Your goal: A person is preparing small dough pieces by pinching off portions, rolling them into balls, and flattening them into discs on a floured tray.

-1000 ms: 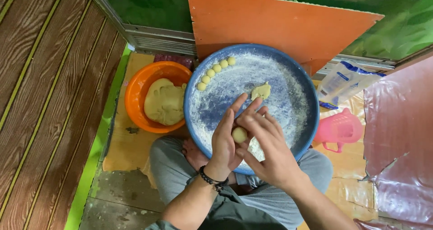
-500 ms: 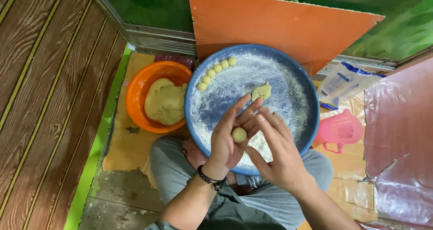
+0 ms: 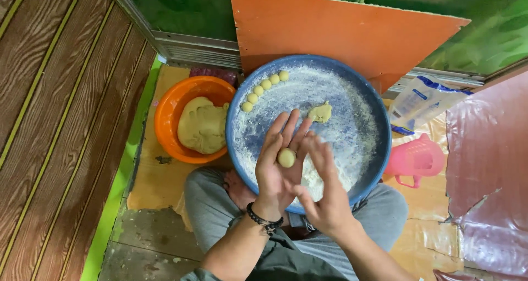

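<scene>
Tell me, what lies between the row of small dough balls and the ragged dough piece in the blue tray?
In the head view, only bare floured tray floor lies between the row of dough balls and the ragged dough piece in the blue tray.

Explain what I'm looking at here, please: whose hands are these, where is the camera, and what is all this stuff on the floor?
There is no machine: a person sits on the floor, and the camera is worn on the head, looking down at their own lap and hands. The left hand, with a dark bracelet at the wrist, lies palm up with a small dough ball resting on it. The right hand is open beside it, its fingers blurred, close to the ball. Under the hands is a big blue floured tray. Along its far left rim sits a row of finished dough balls, and near the middle a rough dough piece. To the left, an orange bowl holds a large dough lump. To the right lie a pink plastic scoop and a plastic bag.
</scene>
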